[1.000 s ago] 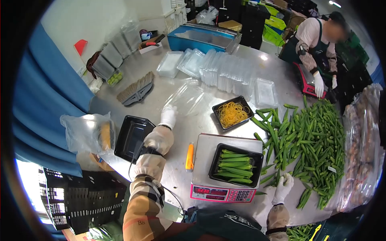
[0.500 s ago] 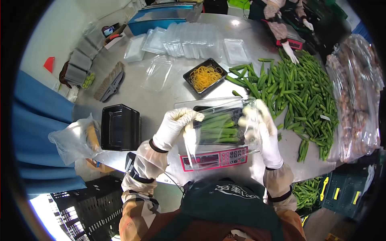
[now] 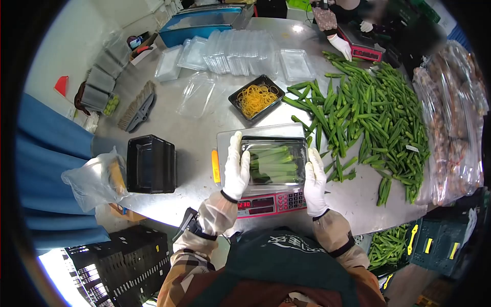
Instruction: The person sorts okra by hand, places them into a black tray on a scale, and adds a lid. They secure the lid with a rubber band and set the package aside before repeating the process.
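Observation:
A black tray of okra (image 3: 273, 163) under a clear plastic lid sits on the weighing scale (image 3: 280, 203), whose red display is lit. My left hand (image 3: 237, 171), in a white glove, lies along the tray's left side with fingers stretched out and thumb by the lid's edge. On the right side, my gloved right hand (image 3: 315, 181) rests the same way, fingers straight and pointing away from me. Both hands appear to touch the tray's edges. An orange-handled tool (image 3: 216, 166) lies just left of the scale.
Loose okra (image 3: 376, 117) covers the table's right side. Rubber bands (image 3: 257, 100) fill a black tray beyond the scale. Stacked clear lids (image 3: 240, 51) stand at the back. Empty black trays (image 3: 151, 163) and a brush (image 3: 138, 107) are left. A co-worker's gloved hand (image 3: 340, 47) is by the okra.
The clear lid, held up between my hands before, is now down over the okra tray. My hands have moved to the tray's two sides. The co-worker's hand has shifted back and left.

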Action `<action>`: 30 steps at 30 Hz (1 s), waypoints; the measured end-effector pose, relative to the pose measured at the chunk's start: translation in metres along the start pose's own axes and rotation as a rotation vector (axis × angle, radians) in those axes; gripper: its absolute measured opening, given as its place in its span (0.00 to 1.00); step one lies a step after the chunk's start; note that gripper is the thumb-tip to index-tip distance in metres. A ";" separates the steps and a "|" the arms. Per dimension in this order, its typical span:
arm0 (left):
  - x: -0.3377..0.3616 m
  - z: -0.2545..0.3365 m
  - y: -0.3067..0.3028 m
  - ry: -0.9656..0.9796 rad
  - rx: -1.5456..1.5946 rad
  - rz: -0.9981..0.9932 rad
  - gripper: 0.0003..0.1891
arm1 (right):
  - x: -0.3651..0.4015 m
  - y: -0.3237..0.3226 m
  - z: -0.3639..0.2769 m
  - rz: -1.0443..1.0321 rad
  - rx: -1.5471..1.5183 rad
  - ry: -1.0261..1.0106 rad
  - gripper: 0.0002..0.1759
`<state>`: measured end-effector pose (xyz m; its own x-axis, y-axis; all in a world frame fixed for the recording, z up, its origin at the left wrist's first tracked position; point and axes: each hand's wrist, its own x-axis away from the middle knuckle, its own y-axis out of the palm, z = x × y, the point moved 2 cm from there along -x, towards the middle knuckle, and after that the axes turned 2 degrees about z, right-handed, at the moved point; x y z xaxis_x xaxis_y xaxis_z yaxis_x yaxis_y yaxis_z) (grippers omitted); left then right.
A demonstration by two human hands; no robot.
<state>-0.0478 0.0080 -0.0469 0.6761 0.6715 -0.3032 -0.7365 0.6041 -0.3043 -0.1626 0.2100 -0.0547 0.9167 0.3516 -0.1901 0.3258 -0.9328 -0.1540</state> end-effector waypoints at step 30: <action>0.031 -0.012 -0.020 -0.486 0.656 -0.027 0.22 | -0.012 -0.006 0.013 -0.215 -0.450 0.813 0.26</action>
<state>-0.0118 0.0117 -0.0614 0.7203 0.6729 0.1685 -0.6845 0.6501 0.3300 -0.1783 0.2122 -0.0646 0.6519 0.5145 0.5572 0.4095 -0.8572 0.3124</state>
